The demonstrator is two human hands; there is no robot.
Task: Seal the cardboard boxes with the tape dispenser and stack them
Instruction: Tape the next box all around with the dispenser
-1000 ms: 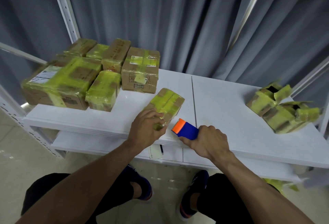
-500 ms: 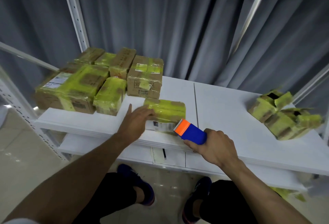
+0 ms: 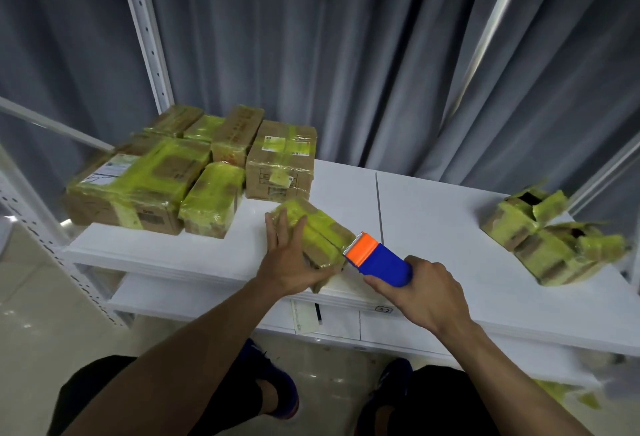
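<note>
Head cam looks down at a white table (image 3: 433, 221). Left hand (image 3: 287, 262) rests on a small box (image 3: 320, 227) wrapped in yellow-green tape near the front edge, fingers spread straight along its left side and thumb along the near end. Right hand (image 3: 427, 293) is wrapped around a blue tape dispenser (image 3: 379, 259), with its orange toothed tip touching the box's near right corner. A pile of taped boxes (image 3: 156, 186) sits back left, and two open boxes (image 3: 543, 238) sit well apart on the right.
</note>
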